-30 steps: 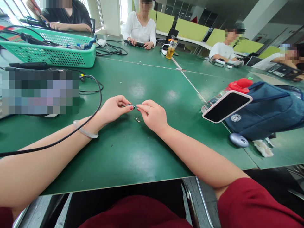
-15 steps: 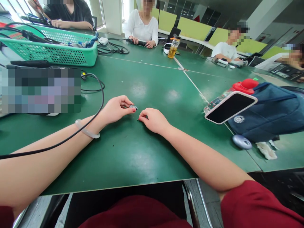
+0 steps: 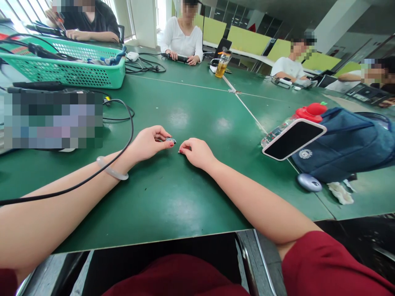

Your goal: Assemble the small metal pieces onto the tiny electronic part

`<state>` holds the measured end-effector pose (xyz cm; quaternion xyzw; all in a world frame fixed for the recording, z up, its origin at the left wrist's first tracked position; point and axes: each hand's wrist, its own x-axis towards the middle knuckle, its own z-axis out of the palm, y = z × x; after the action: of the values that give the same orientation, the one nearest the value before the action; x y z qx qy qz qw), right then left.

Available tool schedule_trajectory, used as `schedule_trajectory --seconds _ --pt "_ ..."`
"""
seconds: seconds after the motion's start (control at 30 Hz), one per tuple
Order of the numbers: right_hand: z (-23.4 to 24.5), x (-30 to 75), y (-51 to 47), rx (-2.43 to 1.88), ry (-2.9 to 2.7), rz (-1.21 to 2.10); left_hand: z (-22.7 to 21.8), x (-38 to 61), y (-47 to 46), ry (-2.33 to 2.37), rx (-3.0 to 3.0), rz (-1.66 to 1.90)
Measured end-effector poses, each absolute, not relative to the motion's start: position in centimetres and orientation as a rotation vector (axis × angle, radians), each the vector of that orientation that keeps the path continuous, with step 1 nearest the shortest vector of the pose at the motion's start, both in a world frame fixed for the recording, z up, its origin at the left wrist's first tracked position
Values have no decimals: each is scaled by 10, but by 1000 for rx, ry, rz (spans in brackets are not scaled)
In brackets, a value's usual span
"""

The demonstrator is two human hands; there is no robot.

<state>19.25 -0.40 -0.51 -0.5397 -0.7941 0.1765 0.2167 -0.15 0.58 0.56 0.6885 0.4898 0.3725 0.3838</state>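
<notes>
Between the thumb and fingers of my left hand [image 3: 150, 141] is a small silvery rectangular piece [image 3: 170, 140], too small to name for certain. Just to its right, my right hand [image 3: 198, 152] is closed in a pinch. A tiny shiny metal tip [image 3: 179, 152] pokes out from its fingertips; the rest of it is hidden. The hands are a short gap apart, low over the green table [image 3: 197, 205]. A black cable [image 3: 77, 187] crosses in front of my left forearm, near a pale bangle.
A green basket [image 3: 92, 74] of cables stands at the back left. To the right are a propped phone [image 3: 294, 139], a red-lidded bottle [image 3: 311, 112], a blue bag [image 3: 342, 144], a mouse [image 3: 309, 182] and crumpled tissue [image 3: 340, 193]. Several people sit around the table.
My right hand has risen slightly and its fingertips sit a little nearer the left hand's height. Both hands keep their pinches. The whole view has shifted slightly.
</notes>
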Motion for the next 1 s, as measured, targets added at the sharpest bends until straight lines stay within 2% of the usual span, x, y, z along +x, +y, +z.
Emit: schedule_trajectory --seconds 0.17,0.43,0.7,1.0 --pt "-6 194 -2 -1478 -2156 550 7 0 4 1258 1765 945" --pt "-7 192 -4 -1450 -2178 468 10 2 2 1256 1754 946" --pt "-1 199 -6 -1283 -2358 517 9 0 2 1242 1814 931" --pt "0 206 -2 -1461 -2317 406 2 -3 7 1257 1939 826"
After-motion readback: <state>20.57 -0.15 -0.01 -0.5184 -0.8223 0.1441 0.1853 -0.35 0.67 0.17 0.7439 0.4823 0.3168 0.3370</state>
